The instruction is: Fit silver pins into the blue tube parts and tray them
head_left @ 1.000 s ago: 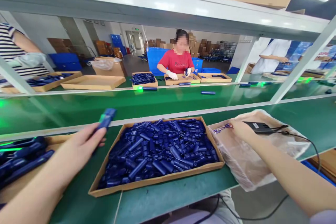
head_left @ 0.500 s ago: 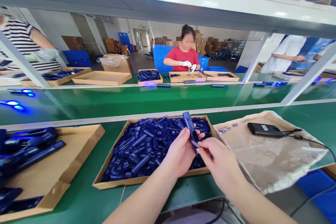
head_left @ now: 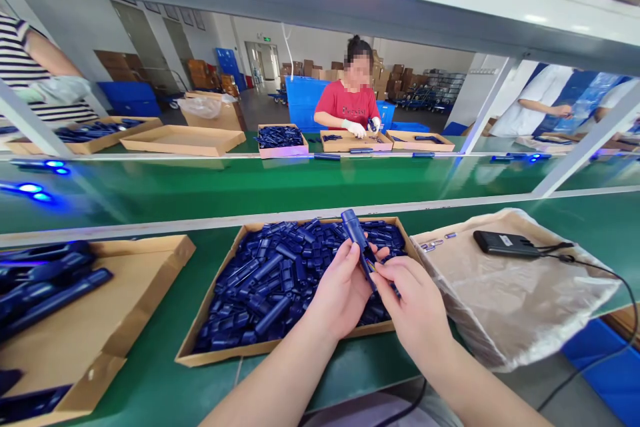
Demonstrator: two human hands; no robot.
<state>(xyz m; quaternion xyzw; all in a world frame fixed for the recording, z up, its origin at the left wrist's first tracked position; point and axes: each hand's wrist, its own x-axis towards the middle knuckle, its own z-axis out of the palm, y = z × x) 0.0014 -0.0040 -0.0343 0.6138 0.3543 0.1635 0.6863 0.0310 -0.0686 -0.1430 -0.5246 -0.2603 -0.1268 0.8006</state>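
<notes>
A dark blue plastic tube-shaped housing [head_left: 354, 227] is held tilted above the front cardboard tray [head_left: 184, 351], which is heaped with blue plastic parts [head_left: 265, 280]. My left hand [head_left: 341, 290] wraps its fingers round the housing from the left. From the right, my right hand [head_left: 413, 300] pinches at the housing's lower open side. Something small and metallic shows at those fingertips, too hidden to name with certainty.
At left, another cardboard tray [head_left: 150, 300] holds larger blue pieces. A plastic-lined box [head_left: 500, 293] with a black power bank [head_left: 506, 245] and cable stands right. Beyond the green belt [head_left: 250, 183] a person in red [head_left: 345, 103] works; white posts support a shelf overhead.
The small metal piece at my right fingertips now sits lower against the housing and shows less. The view has shifted slightly. Across the belt, the person's gloved hands have moved apart.
</notes>
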